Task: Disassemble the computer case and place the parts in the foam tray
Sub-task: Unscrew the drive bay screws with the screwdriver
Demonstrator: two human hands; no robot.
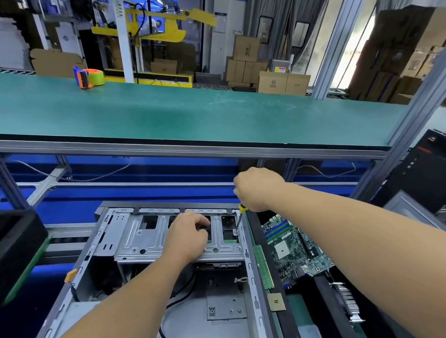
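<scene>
My right hand (258, 188) has a closed grip on a screwdriver (239, 218), its tip on a screw in the open computer case (169, 253) before me; my left hand (188, 235) curls round the case's drive bracket (142, 236); motherboard (294, 246) beside it

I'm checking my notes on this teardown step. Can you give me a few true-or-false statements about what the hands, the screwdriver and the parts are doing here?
1. The right hand grips a screwdriver with its tip at a screw on the drive cage. True.
2. The left hand hangs free beside the computer case. False: it rests on the drive cage.
3. The motherboard lies outside the case, to its right. True.
4. The tape dispenser stands inside the case. False: it stands on the green shelf above.
</scene>
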